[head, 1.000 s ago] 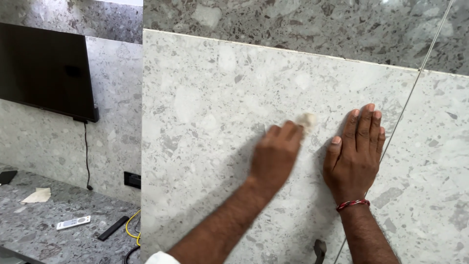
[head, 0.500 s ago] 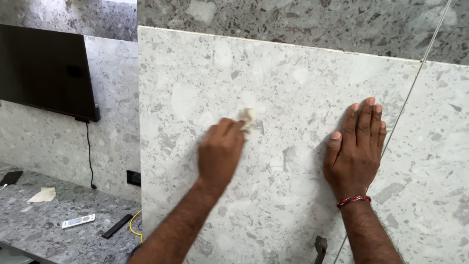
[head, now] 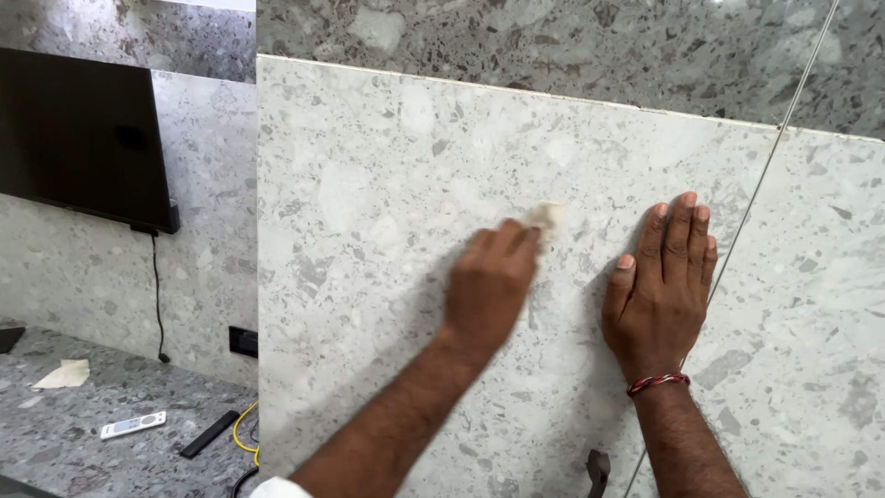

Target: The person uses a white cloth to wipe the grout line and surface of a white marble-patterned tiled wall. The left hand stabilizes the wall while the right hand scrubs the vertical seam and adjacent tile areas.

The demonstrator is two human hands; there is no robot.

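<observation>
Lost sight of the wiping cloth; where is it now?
In the head view, the small pale cloth sits mid-frame under the left hand's fingertips, against the speckled stone slab, left of the right hand.

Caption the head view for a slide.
Left hand presses a small pale cloth on the speckled stone panel; right hand lies flat.

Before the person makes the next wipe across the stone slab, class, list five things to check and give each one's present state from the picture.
1. Left hand grips the small pale cloth: ok, cloth shows past the fingertips.
2. Cloth is pressed on the light speckled slab: ok.
3. Right hand lies flat on the slab, fingers spread upward: ok.
4. Right hand is apart from the left hand: ok, a gap of bare slab lies between them.
5. Slab surface is clean where wiped: cannot tell, the speckled pattern hides any marks.
</observation>
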